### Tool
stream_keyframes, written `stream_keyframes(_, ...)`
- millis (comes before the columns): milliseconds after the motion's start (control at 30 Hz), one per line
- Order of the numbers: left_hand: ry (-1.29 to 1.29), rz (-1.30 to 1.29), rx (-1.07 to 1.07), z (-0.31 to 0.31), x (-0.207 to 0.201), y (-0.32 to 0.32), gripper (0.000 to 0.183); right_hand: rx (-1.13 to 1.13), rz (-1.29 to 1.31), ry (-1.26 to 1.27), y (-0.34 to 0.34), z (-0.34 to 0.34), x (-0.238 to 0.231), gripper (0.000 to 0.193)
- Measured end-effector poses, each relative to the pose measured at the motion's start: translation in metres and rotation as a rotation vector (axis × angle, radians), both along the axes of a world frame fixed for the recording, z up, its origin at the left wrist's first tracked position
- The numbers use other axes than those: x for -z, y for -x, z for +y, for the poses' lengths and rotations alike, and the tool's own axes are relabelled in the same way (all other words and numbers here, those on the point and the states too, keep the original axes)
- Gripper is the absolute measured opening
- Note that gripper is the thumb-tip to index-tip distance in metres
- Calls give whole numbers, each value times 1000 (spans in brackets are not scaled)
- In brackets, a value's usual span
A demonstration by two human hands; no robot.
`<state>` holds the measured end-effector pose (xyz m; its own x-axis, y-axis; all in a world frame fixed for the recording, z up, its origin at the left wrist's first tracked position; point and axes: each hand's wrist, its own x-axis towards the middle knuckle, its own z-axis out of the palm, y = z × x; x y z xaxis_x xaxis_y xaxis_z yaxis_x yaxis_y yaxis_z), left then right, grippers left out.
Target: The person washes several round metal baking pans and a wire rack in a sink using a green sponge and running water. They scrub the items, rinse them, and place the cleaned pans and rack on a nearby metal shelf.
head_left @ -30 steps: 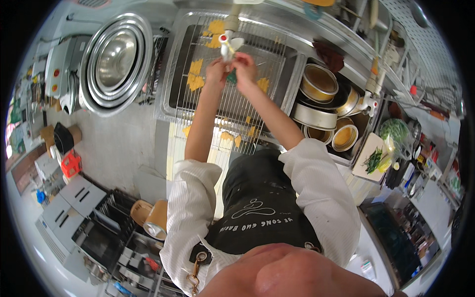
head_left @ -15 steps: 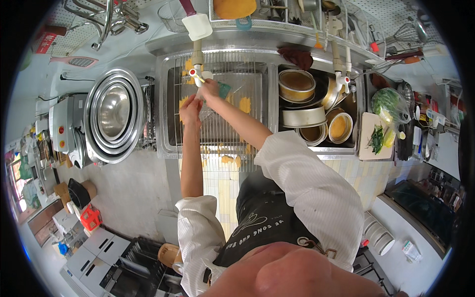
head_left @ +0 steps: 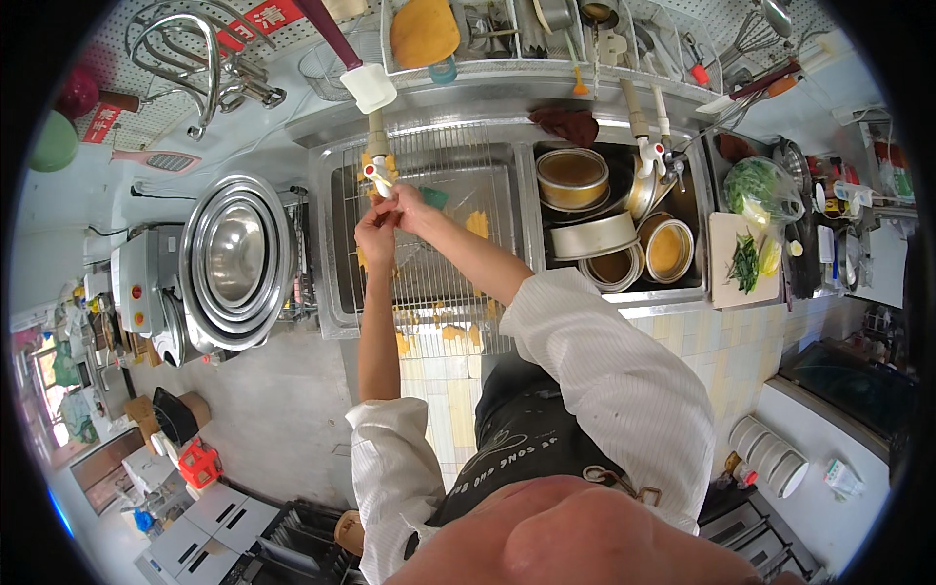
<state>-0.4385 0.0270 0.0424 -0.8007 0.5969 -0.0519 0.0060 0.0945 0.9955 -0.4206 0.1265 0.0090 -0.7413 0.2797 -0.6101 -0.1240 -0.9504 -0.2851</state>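
Observation:
My left hand (head_left: 375,230) and my right hand (head_left: 410,208) meet at the spout of a white tap with a red-centred handle (head_left: 373,175). The fingers of both hands are pinched together; what lies between them, if anything, is hidden. Just beyond my right hand shows a flat teal piece (head_left: 433,199); I cannot tell whether it is held or lying below. Under my forearms a wire cooling rack (head_left: 439,309) spans the left sink basin (head_left: 337,283) and overhangs its near edge. Yellow-orange crumbly scraps (head_left: 477,225) cling to the rack.
Round cake tins (head_left: 572,177) crowd the right basin. Nested steel bowls (head_left: 236,258) stand at left. At right are a cutting board (head_left: 723,255) with chopped greens (head_left: 745,265) and bagged greens (head_left: 760,190). A white spatula (head_left: 370,90) hangs above the tap, beside a utensil rack (head_left: 487,70).
The view has shifted, so the sink and tap sit lower in the picture. My hands have drawn closer together under the spout. A pale bit beyond my right fingers is out of sight now.

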Motion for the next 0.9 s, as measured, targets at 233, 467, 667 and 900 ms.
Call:
stream_keyframes(233,162,322,1,-13,-5,6,21,-114,-52,-105,5,-8,2,21)
stream_keyframes(467,172,114,-27,-77,-11,-77,20,-172,-11,-116,4,9,8,13)
stream_keyframes(667,233,-110,27,-215,45,-196,18,-321,-143,-280,-11,13,-18,11)
stream_keyframes(900,461,-177,-207,-329,67,-238,15,-592,-253,-791,-102,-5,-61,33)
